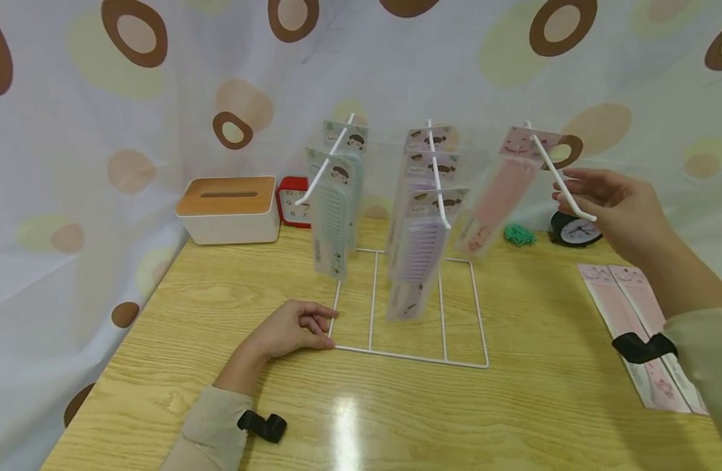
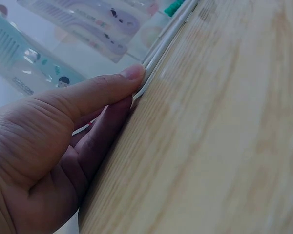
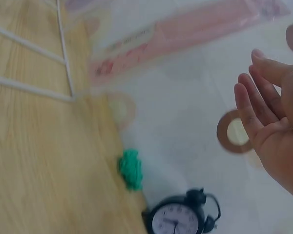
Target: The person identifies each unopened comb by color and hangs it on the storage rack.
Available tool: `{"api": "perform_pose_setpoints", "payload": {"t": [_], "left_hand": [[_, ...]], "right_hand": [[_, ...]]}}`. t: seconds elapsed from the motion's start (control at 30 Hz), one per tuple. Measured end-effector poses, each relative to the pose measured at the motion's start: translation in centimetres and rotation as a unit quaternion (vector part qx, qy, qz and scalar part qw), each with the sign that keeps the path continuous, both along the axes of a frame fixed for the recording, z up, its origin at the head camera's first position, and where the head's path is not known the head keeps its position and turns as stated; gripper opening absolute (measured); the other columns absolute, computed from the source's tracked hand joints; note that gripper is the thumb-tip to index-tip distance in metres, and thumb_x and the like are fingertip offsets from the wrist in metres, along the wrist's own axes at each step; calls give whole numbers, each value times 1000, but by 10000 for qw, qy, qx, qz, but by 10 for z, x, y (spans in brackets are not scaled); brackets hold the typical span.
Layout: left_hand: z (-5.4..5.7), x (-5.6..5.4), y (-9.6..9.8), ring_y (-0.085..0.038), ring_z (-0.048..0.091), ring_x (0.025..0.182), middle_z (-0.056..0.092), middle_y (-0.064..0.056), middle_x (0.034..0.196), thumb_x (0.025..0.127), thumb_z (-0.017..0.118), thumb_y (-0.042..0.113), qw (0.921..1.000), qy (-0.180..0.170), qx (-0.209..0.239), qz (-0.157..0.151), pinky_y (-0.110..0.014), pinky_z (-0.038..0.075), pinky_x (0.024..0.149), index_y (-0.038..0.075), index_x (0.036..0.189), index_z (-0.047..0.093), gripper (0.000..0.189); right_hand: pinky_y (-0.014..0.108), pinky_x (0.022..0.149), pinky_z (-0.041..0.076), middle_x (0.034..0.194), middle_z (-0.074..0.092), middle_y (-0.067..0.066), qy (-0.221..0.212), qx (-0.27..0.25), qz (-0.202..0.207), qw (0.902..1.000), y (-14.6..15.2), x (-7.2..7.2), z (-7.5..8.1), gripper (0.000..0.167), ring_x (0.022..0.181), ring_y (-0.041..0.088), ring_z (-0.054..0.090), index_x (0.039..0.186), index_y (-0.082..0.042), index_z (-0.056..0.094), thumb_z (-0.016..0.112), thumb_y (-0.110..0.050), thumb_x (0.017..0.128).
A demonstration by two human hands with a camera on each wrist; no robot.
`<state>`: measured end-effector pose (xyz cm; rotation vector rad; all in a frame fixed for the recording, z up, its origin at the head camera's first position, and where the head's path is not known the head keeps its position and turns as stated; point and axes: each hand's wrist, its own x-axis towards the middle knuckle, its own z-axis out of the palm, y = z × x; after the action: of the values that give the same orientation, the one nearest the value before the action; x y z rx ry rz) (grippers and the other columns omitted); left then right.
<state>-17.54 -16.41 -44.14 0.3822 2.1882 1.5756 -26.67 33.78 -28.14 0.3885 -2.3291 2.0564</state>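
A white wire rack (image 1: 408, 356) stands on the table, its upper prongs carrying packaged combs. Thumb and fingers of my left hand (image 1: 296, 326) pinch the base wire at the near left corner, seen close up in the left wrist view. My right hand (image 1: 622, 209) is beside the right prong (image 1: 558, 175), fingers loosely bent and holding nothing. One pink comb pack (image 1: 502, 190) hangs far back on that prong. Several purple comb packs (image 1: 421, 255) hang on the middle prong, and two green comb packs (image 1: 329, 216) on the left one.
Two more pink packs (image 1: 615, 307) lie on the table at the right, partly under my forearm. Along the back are a tissue box (image 1: 228, 226) with a wooden lid, a red clock (image 1: 292, 203), a green string bundle (image 1: 520, 234) and a black alarm clock (image 1: 577, 231). A patterned curtain hangs behind.
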Motion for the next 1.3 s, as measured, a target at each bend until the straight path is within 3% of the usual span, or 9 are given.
{"api": "perform_pose_setpoints", "payload": {"t": [0.07,0.2,0.47,0.67,0.83,0.93,1.03,1.13,1.3], "left_hand": [[-1,-1,0,-12,65,78,66,-10,94,81,83,9,10000,-6,3,7,-24,53,77,-1,128,64,51],[-3,-2,1,-12,64,78,67,-10,95,81,83,9,10000,-8,-17,8,-24,53,77,0,127,65,50],[-1,-2,2,-12,64,78,66,-11,95,81,83,9,10000,8,-2,18,-23,52,77,-1,127,65,50],[-3,-3,1,-12,64,77,66,-10,95,81,83,10,10000,34,-37,24,-23,52,77,0,127,65,51],[-3,-3,0,-12,64,78,67,-10,96,81,83,10,10000,55,-36,27,-23,53,77,0,127,65,51],[-2,-2,-1,-12,65,78,67,-11,96,81,83,10,10000,72,-35,41,-23,53,77,0,127,65,51],[-2,-1,-1,-12,65,78,67,-11,96,81,83,9,9999,92,-47,42,-23,53,77,-1,127,65,51],[-1,-1,-1,-12,64,78,67,-11,95,80,84,10,9999,81,-76,52,-23,53,78,0,126,65,50],[-1,-1,0,-12,65,78,67,-6,93,80,84,11,9999,38,-103,82,-24,53,78,2,126,66,50]], "right_hand": [[12,76,53,107,74,-15,-54,946,-232,9952,13,0,-9,45,92,0,72,138,-13,59,68,-7,94],[7,76,49,105,69,-31,-7,2425,-507,9688,41,1,-32,50,92,-11,67,144,-14,52,67,-18,96],[7,71,50,105,62,-36,404,2807,-516,9575,94,-2,-87,37,91,-18,61,131,-5,57,67,-6,95],[5,70,49,103,59,-39,350,3223,-404,9451,119,-2,-115,44,92,-22,57,135,2,55,69,-7,94],[2,72,42,105,50,-45,420,3740,-565,9248,130,0,-128,51,91,-26,49,136,2,56,73,-19,93],[13,80,41,103,47,-45,261,4152,-688,9068,134,0,-135,54,92,-29,40,135,-1,58,74,-30,92],[17,80,38,102,49,-42,174,4334,-697,8984,135,0,-138,56,92,-29,37,135,-4,59,75,-34,90],[10,72,39,103,51,-40,104,4237,-603,9037,133,0,-140,58,90,-29,41,135,-3,58,77,-32,89],[8,67,42,129,65,7,-390,4436,-337,8947,124,-3,-138,69,87,-25,42,141,-3,54,77,-41,87]]}}
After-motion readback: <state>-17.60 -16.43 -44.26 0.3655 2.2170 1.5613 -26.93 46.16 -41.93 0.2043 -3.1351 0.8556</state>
